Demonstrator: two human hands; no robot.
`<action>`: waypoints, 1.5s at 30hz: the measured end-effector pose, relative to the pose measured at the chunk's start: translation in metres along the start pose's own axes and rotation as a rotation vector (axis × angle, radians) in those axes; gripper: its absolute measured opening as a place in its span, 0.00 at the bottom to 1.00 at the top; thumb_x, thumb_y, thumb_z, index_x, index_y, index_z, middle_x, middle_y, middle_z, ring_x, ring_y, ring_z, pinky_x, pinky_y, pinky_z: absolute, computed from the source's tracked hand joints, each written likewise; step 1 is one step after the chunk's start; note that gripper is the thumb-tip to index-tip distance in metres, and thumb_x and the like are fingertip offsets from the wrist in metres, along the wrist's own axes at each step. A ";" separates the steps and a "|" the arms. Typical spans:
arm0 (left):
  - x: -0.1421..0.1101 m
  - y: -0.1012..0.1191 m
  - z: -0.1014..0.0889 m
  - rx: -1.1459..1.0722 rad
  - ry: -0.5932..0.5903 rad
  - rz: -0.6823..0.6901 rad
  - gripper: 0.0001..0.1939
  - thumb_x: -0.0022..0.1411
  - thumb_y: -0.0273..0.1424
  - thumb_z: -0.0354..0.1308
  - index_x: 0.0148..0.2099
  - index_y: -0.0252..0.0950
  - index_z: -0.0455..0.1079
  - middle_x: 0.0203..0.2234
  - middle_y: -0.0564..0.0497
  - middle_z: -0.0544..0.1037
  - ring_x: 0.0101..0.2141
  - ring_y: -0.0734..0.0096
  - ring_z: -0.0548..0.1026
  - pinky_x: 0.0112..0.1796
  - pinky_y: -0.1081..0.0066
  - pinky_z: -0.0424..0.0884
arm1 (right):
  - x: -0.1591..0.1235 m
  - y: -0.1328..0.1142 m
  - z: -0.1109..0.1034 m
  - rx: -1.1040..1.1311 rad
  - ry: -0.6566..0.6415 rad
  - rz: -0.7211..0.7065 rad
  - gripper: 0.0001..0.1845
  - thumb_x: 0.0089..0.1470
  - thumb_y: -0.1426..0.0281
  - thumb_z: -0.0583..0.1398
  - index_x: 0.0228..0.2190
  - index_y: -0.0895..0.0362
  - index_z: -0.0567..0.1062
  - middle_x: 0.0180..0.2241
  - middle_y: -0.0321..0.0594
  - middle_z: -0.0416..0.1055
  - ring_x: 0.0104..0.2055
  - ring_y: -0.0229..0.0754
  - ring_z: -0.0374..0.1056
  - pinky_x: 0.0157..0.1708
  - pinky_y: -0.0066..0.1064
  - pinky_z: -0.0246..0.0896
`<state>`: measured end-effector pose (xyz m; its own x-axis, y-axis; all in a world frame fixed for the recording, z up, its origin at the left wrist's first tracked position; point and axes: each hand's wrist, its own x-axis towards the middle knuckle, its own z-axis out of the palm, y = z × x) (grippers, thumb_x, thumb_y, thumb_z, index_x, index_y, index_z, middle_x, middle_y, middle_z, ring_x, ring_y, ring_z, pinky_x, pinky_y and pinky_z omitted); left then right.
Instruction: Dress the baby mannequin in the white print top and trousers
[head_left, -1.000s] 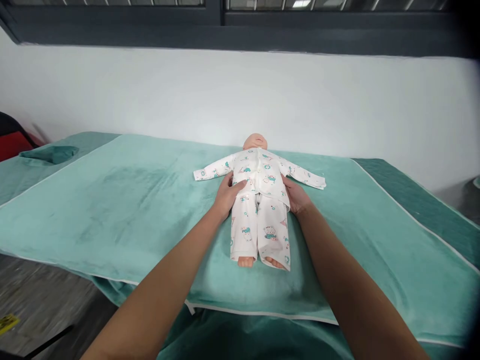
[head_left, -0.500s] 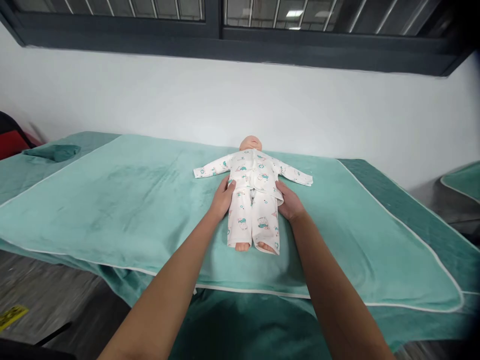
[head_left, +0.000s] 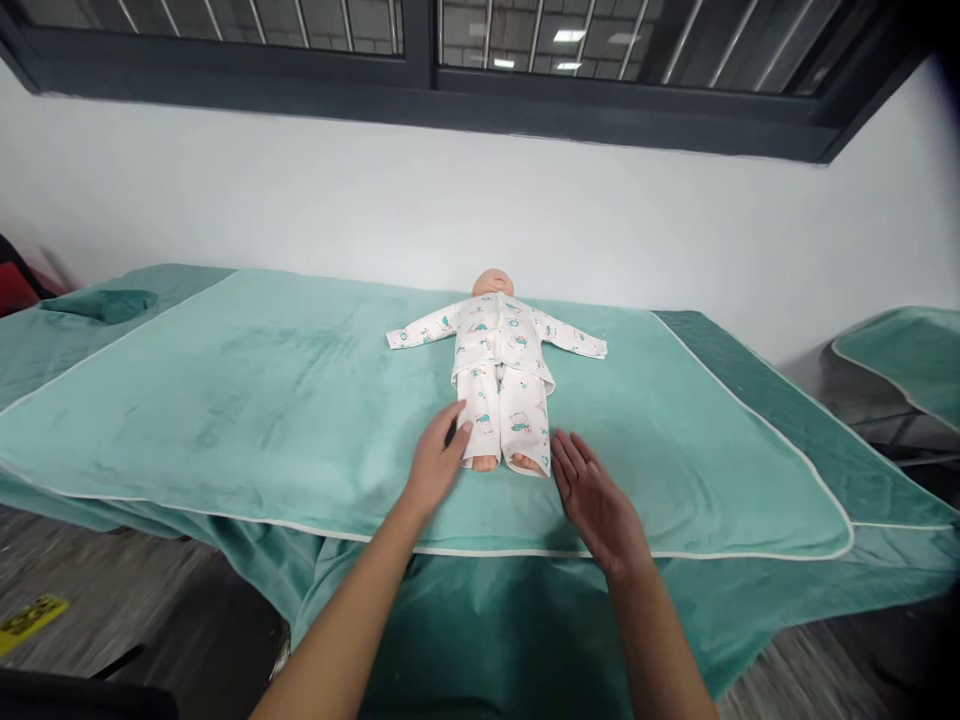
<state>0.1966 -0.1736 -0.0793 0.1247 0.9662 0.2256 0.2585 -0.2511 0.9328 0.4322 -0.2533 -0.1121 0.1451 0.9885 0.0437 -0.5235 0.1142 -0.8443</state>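
Note:
A baby doll [head_left: 493,283] lies on its back on a light green blanket [head_left: 300,400], head toward the wall and feet toward me. It wears a white printed long-sleeved top [head_left: 501,335] with both sleeves spread out, and matching trousers [head_left: 525,415] that leave the feet bare. My left hand [head_left: 439,455] is beside the trouser leg on the left, thumb and fingers apart, fingertips at or close to the cloth. On the other side my right hand [head_left: 596,495] is open with fingers stretched out, palm turned partly up, beside the other trouser cuff.
Darker green covering [head_left: 739,355] shows under the blanket and hangs over the front edge. A folded dark green cloth [head_left: 105,305] lies at the far left. Behind is a white wall [head_left: 337,200] below a dark window frame [head_left: 300,85]. Another green-covered surface [head_left: 907,355] stands at right.
Both hands have moved from the sides of the doll's waist down toward its lower legs. The right hand has drawn away and turned its palm partly up. The camera view has shifted slightly.

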 end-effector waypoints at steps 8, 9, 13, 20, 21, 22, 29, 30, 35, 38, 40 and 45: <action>-0.044 -0.008 0.009 0.063 -0.112 0.147 0.24 0.58 0.35 0.67 0.57 0.48 0.73 0.66 0.49 0.59 0.64 0.57 0.62 0.65 0.58 0.59 | -0.013 0.015 0.035 -0.881 0.160 -0.329 0.26 0.53 0.61 0.67 0.53 0.51 0.71 0.52 0.46 0.69 0.52 0.47 0.68 0.50 0.43 0.68; -0.043 -0.009 0.012 0.080 -0.078 0.167 0.22 0.58 0.33 0.66 0.56 0.47 0.74 0.64 0.48 0.61 0.62 0.58 0.65 0.63 0.58 0.61 | -0.008 0.016 0.039 -0.929 0.196 -0.357 0.24 0.53 0.60 0.67 0.49 0.53 0.71 0.47 0.45 0.70 0.48 0.46 0.69 0.46 0.41 0.69; -0.037 -0.012 0.020 0.119 0.040 0.200 0.16 0.60 0.31 0.65 0.51 0.44 0.76 0.51 0.47 0.67 0.53 0.64 0.71 0.56 0.62 0.68 | 0.009 0.019 0.046 -0.943 0.273 -0.377 0.19 0.52 0.58 0.68 0.39 0.54 0.70 0.38 0.38 0.68 0.38 0.41 0.67 0.38 0.35 0.65; -0.023 -0.004 0.019 0.115 0.047 0.196 0.13 0.58 0.28 0.66 0.46 0.41 0.74 0.40 0.52 0.72 0.40 0.70 0.72 0.44 0.69 0.68 | 0.023 0.017 0.032 -0.918 0.319 -0.404 0.17 0.52 0.60 0.68 0.36 0.53 0.68 0.35 0.35 0.66 0.34 0.39 0.63 0.35 0.33 0.61; -0.022 -0.005 0.019 0.125 0.049 0.194 0.12 0.58 0.28 0.66 0.45 0.41 0.73 0.39 0.52 0.73 0.39 0.71 0.71 0.43 0.70 0.68 | 0.023 0.018 0.030 -0.913 0.318 -0.405 0.17 0.51 0.60 0.68 0.36 0.53 0.68 0.34 0.34 0.65 0.34 0.39 0.63 0.35 0.32 0.61; -0.022 -0.006 0.020 0.138 0.053 0.193 0.12 0.58 0.28 0.66 0.44 0.40 0.72 0.39 0.53 0.73 0.38 0.71 0.71 0.42 0.70 0.67 | 0.022 0.019 0.029 -0.906 0.315 -0.402 0.17 0.51 0.60 0.68 0.35 0.53 0.68 0.33 0.33 0.65 0.33 0.38 0.62 0.35 0.32 0.60; -0.026 -0.008 0.023 0.089 0.093 0.209 0.11 0.57 0.27 0.66 0.42 0.41 0.72 0.36 0.54 0.72 0.37 0.72 0.69 0.40 0.72 0.64 | 0.017 0.023 0.026 -0.816 0.341 -0.326 0.19 0.49 0.57 0.68 0.33 0.53 0.68 0.28 0.29 0.63 0.30 0.37 0.60 0.31 0.30 0.57; -0.026 -0.007 0.022 0.065 0.095 0.211 0.10 0.57 0.26 0.66 0.42 0.41 0.72 0.36 0.54 0.72 0.37 0.72 0.69 0.40 0.72 0.64 | 0.016 0.022 0.026 -0.816 0.339 -0.328 0.18 0.50 0.57 0.68 0.32 0.53 0.67 0.28 0.29 0.62 0.29 0.36 0.59 0.31 0.30 0.56; -0.028 -0.005 0.020 -0.013 0.080 0.162 0.08 0.58 0.27 0.65 0.41 0.42 0.76 0.37 0.53 0.71 0.39 0.72 0.71 0.43 0.71 0.65 | 0.010 0.023 0.028 -0.865 0.310 -0.374 0.16 0.53 0.60 0.66 0.29 0.54 0.66 0.27 0.28 0.60 0.28 0.35 0.55 0.29 0.29 0.52; -0.029 -0.005 0.019 -0.031 0.076 0.112 0.08 0.58 0.29 0.66 0.41 0.43 0.78 0.37 0.53 0.70 0.39 0.71 0.71 0.43 0.71 0.66 | 0.007 0.026 0.029 -0.878 0.319 -0.390 0.14 0.55 0.61 0.65 0.29 0.54 0.67 0.27 0.28 0.60 0.28 0.35 0.55 0.30 0.29 0.52; -0.029 -0.005 0.018 -0.052 0.072 0.093 0.07 0.58 0.30 0.66 0.41 0.43 0.79 0.37 0.52 0.70 0.39 0.70 0.71 0.43 0.70 0.66 | 0.005 0.027 0.029 -0.874 0.322 -0.391 0.13 0.55 0.61 0.65 0.30 0.54 0.67 0.27 0.29 0.61 0.28 0.36 0.56 0.30 0.29 0.53; -0.029 -0.005 0.015 -0.086 0.059 0.075 0.07 0.58 0.32 0.66 0.42 0.44 0.80 0.36 0.52 0.71 0.39 0.70 0.71 0.43 0.70 0.66 | 0.002 0.031 0.028 -0.883 0.339 -0.384 0.13 0.56 0.62 0.65 0.30 0.54 0.67 0.27 0.29 0.61 0.28 0.36 0.55 0.30 0.29 0.52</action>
<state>0.2065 -0.2014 -0.0946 0.0838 0.9473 0.3091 0.1675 -0.3192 0.9328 0.3933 -0.2451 -0.1231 0.4745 0.8048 0.3566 0.3944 0.1678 -0.9035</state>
